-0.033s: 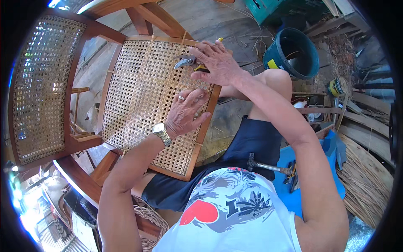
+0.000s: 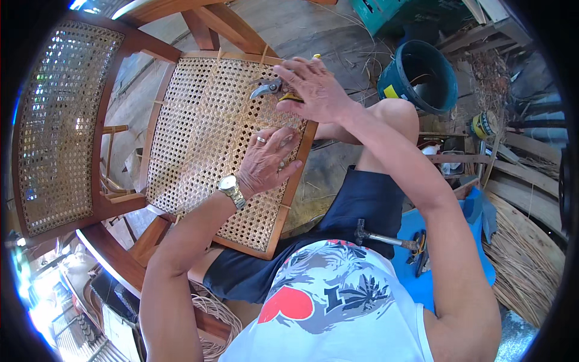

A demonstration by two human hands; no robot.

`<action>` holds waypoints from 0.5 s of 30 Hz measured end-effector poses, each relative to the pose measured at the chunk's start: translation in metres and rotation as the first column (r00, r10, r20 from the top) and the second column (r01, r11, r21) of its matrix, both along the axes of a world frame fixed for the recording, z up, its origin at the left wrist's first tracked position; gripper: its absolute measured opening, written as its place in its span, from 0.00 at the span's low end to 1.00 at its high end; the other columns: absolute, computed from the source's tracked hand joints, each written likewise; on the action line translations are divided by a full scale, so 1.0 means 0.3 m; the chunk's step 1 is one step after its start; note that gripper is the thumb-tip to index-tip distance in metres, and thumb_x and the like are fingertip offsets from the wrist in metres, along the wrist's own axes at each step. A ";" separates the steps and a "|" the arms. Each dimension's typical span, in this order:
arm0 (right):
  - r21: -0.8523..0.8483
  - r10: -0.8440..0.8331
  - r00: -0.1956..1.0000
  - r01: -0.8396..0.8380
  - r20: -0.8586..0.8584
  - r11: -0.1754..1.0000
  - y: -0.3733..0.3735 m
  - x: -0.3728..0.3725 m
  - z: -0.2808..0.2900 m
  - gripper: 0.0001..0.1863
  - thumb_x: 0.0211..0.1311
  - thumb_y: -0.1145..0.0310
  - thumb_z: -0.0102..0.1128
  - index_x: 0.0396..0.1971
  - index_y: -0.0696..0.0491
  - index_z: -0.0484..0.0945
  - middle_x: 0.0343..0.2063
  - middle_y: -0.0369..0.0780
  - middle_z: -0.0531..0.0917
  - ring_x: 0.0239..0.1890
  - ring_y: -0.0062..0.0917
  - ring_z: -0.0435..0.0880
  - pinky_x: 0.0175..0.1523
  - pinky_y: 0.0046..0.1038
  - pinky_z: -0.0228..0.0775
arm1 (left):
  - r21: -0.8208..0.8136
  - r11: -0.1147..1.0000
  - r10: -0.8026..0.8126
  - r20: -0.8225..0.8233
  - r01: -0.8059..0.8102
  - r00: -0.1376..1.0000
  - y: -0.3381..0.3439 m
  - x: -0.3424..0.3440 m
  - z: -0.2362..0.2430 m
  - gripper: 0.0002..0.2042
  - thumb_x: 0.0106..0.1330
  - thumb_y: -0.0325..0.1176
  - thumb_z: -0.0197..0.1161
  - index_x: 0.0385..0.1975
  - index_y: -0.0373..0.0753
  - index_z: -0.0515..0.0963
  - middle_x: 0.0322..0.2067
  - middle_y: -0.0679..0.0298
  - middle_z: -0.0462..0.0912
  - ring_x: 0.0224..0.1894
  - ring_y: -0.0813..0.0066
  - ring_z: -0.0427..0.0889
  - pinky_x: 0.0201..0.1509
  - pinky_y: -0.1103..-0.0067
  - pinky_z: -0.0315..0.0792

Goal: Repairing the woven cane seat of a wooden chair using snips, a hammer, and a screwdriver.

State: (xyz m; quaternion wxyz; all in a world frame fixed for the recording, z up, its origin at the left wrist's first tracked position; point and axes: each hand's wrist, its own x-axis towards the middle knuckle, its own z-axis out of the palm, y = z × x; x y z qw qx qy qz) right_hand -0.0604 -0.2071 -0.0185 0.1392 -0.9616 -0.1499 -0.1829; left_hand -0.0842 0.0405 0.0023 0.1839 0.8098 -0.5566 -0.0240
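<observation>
The woven cane seat (image 2: 196,130) of a wooden chair lies before me, framed in reddish-brown wood. My left hand (image 2: 271,160) rests flat on the cane near the right rail, fingers extended, with a ring and a wristwatch (image 2: 230,184) on that arm. Beyond it, my right hand (image 2: 316,90) spreads over a pair of pruning shears with yellow handles, fingers stretched out. The curved metal blade of the shears (image 2: 264,90) shows to the left of that hand, lying on the cane. My palm and fingers hide much of the handles.
The chair's cane back (image 2: 66,127) stands at the left. A teal bucket (image 2: 444,90) and a green crate (image 2: 386,13) are at the far right. Beside my right leg, a hammer (image 2: 389,239) lies near a blue surface (image 2: 422,286). Cane strands (image 2: 518,265) lie farther right.
My right hand has shifted very slightly to the right over the shears. The shears and my left hand look unmoved.
</observation>
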 end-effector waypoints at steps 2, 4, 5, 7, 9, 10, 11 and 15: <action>0.111 0.025 0.998 -0.031 0.054 0.993 -0.047 -0.050 0.080 0.38 0.70 0.37 0.53 0.70 0.47 0.64 0.63 0.44 0.71 0.70 0.40 0.65 0.77 0.49 0.49 | 0.014 1.000 -0.011 0.043 0.011 0.999 -0.002 0.007 0.001 0.28 0.66 0.48 0.66 0.62 0.40 0.75 0.62 0.59 0.71 0.60 0.56 0.71 0.66 0.62 0.64; 0.235 -0.052 0.998 0.042 0.038 0.971 -0.139 -0.159 0.225 0.34 0.70 0.45 0.60 0.66 0.51 0.69 0.61 0.45 0.74 0.69 0.40 0.69 0.71 0.41 0.62 | -0.008 1.000 -0.025 0.083 0.026 0.996 -0.023 0.005 -0.007 0.25 0.66 0.48 0.66 0.60 0.41 0.77 0.61 0.59 0.72 0.60 0.56 0.72 0.65 0.60 0.65; 0.215 -0.081 0.997 0.078 0.004 0.973 -0.192 -0.219 0.275 0.34 0.70 0.45 0.60 0.66 0.51 0.69 0.61 0.45 0.74 0.69 0.40 0.69 0.71 0.41 0.62 | 0.016 1.000 -0.019 0.059 0.018 0.998 -0.032 0.007 -0.005 0.25 0.66 0.47 0.66 0.60 0.42 0.77 0.62 0.59 0.72 0.61 0.56 0.73 0.65 0.60 0.66; 0.273 -0.184 0.973 0.142 0.138 0.951 -0.314 -0.359 0.370 0.28 0.70 0.51 0.64 0.60 0.55 0.75 0.53 0.46 0.81 0.59 0.38 0.79 0.62 0.37 0.72 | 0.058 0.998 -0.011 0.026 0.010 1.000 -0.027 0.010 0.005 0.24 0.67 0.46 0.66 0.60 0.43 0.77 0.62 0.58 0.72 0.61 0.54 0.73 0.66 0.59 0.65; 0.475 -0.330 0.937 0.345 -0.118 0.809 -0.386 -0.524 0.425 0.18 0.74 0.62 0.61 0.58 0.53 0.77 0.46 0.41 0.82 0.45 0.28 0.84 0.51 0.28 0.75 | 0.107 0.994 -0.012 0.052 0.006 0.999 -0.016 0.022 0.025 0.24 0.68 0.44 0.66 0.61 0.42 0.76 0.63 0.58 0.72 0.62 0.54 0.73 0.67 0.59 0.65; 0.451 -0.403 0.895 0.444 -0.190 0.774 -0.452 -0.627 0.412 0.20 0.72 0.58 0.62 0.56 0.55 0.78 0.43 0.44 0.84 0.45 0.33 0.85 0.52 0.32 0.76 | 0.138 0.990 -0.025 0.093 0.012 0.995 -0.020 0.023 0.042 0.24 0.68 0.44 0.66 0.61 0.41 0.76 0.64 0.58 0.71 0.63 0.54 0.72 0.67 0.59 0.64; 0.429 -0.463 0.851 0.525 -0.248 0.735 -0.514 -0.737 0.384 0.23 0.71 0.53 0.63 0.54 0.56 0.79 0.41 0.47 0.85 0.45 0.39 0.86 0.53 0.36 0.77 | 0.114 0.993 -0.051 0.071 0.043 0.996 -0.015 0.018 0.037 0.24 0.68 0.44 0.66 0.61 0.41 0.76 0.64 0.58 0.71 0.63 0.54 0.72 0.67 0.59 0.64; 0.083 -0.606 0.567 0.764 -0.557 0.639 -0.662 -1.327 0.126 0.17 0.73 0.57 0.60 0.43 0.57 0.82 0.34 0.48 0.86 0.38 0.38 0.87 0.45 0.34 0.77 | 0.099 0.993 -0.076 0.105 0.065 0.992 -0.026 0.025 0.007 0.25 0.70 0.43 0.64 0.63 0.41 0.74 0.69 0.58 0.67 0.68 0.54 0.68 0.71 0.59 0.61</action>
